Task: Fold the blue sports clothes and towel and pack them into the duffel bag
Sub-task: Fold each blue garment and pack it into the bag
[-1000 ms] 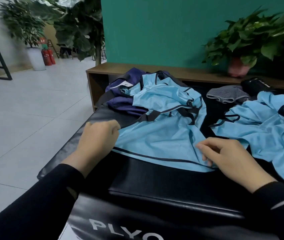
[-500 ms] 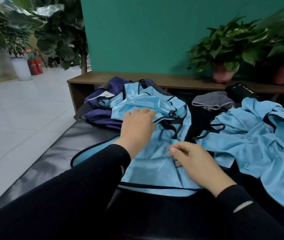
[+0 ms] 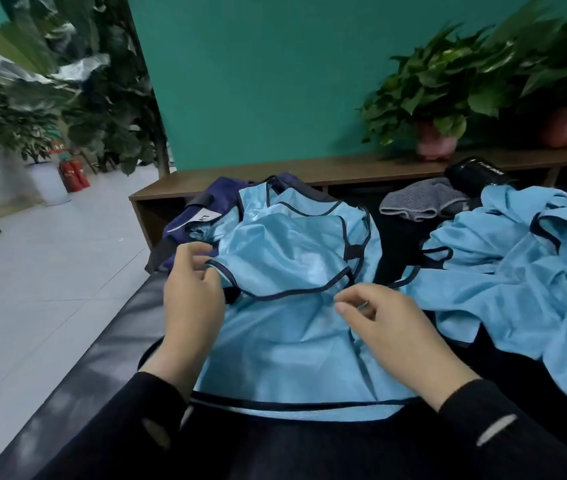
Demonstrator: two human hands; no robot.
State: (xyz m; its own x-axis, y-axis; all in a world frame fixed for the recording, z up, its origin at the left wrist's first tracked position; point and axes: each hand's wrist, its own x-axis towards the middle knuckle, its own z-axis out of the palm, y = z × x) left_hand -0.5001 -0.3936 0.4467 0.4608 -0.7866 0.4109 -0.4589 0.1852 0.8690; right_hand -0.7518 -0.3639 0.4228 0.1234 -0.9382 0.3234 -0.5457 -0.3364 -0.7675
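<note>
Nearest on the black bench (image 3: pixel 77 368), a light-blue top (image 3: pixel 292 344) lies spread. Left hand (image 3: pixel 193 299) pinches its dark-trimmed edge; right hand (image 3: pixel 392 327) pinches the trim opposite. It looks thin, limp and slippery, best held by that piping. Farther right lies another blue garment (image 3: pixel 524 278). Behind, a navy bag (image 3: pixel 202 216) carries a white tag, unreadable.

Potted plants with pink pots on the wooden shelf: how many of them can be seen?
2. One pink pot stands on the wooden shelf right of centre; the second pot stands near the right edge, partly covered by leaves. More may be outside the view.
</note>
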